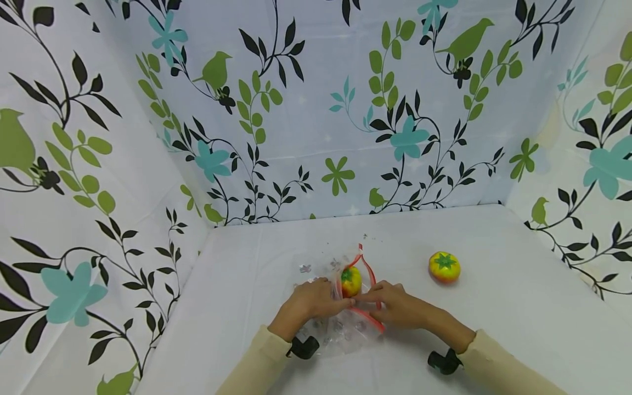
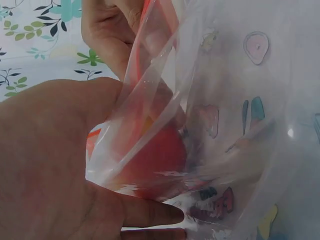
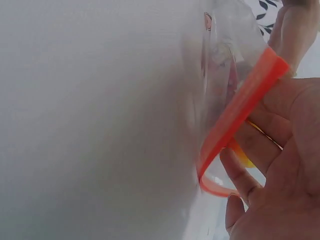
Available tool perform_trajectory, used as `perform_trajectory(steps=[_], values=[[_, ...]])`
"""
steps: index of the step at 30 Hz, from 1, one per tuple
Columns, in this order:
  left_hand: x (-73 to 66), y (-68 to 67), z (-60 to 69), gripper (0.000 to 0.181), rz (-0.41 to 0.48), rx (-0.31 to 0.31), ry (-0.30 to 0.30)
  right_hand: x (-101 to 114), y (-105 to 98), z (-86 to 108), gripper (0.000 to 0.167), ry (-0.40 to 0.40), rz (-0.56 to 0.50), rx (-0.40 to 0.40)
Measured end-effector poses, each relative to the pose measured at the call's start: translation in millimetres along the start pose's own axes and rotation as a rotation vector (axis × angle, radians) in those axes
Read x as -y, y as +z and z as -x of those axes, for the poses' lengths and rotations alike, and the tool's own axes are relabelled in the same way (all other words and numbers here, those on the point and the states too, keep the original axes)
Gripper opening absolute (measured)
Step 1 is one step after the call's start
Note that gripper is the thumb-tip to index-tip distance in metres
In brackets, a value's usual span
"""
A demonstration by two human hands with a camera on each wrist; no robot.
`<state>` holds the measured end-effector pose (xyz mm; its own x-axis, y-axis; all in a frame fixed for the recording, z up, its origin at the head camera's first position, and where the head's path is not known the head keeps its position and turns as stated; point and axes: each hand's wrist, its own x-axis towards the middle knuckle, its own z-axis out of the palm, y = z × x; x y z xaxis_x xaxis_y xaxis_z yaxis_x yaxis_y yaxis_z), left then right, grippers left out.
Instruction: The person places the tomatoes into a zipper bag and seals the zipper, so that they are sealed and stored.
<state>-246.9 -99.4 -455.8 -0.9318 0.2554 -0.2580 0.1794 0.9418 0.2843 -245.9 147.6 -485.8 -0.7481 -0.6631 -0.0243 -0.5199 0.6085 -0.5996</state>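
Note:
A clear zip bag [image 1: 340,332] with a red zip strip and small printed pictures lies on the white table, its mouth spread apart. Just inside that mouth is a red-and-yellow toy tomato [image 1: 351,281] with a green leafy top. My left hand [image 1: 316,299] grips the bag at the tomato's left, and in the left wrist view the plastic lies between thumb and fingers. From the other side, my right hand [image 1: 397,306] reaches its fingers [image 3: 242,175] into the mouth beside the tomato. Its fingertips are partly hidden by the strip.
A second toy tomato [image 1: 444,267] sits on the white tabletop [image 1: 494,263], to the right of the bag and beyond the right hand. Behind the table and at both sides hangs a white cloth [image 1: 306,126] printed with leaves, flowers and birds.

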Motion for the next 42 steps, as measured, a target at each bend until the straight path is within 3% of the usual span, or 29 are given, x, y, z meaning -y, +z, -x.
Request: perform_trajectory(steps=[5,12,18,26,30,36,39,42], values=[[-0.2,1.9,1.8,0.098,0.036,0.017,-0.011,3,5,-6.2,0.039,-0.034,0.005,-0.026],[5.2,4.7,4.0,0.114,-0.041,-0.015,-0.013,9,10,-9.6,0.052,-0.058,0.048,-0.059],[7.7,6.0,3.5,0.113,-0.092,-0.030,-0.013,13,9,-10.3,0.054,-0.040,0.078,-0.055],[6.9,5.2,4.6,0.111,-0.087,0.004,-0.021,14,13,-11.8,0.069,0.004,0.189,-0.023],[7.4,4.7,4.1,0.111,-0.090,0.004,-0.016,13,13,-12.9,0.058,0.010,0.166,-0.051],[9.7,3.8,4.9,0.111,-0.087,0.004,-0.002,12,14,-16.4,0.026,-0.014,0.070,-0.200],[10.6,3.3,5.2,0.111,-0.069,0.008,-0.003,9,17,-19.9,0.024,-0.033,0.062,-0.239],[11.0,3.2,5.3,0.112,-0.044,0.011,-0.005,8,22,-23.4,0.029,-0.033,0.065,-0.227]])
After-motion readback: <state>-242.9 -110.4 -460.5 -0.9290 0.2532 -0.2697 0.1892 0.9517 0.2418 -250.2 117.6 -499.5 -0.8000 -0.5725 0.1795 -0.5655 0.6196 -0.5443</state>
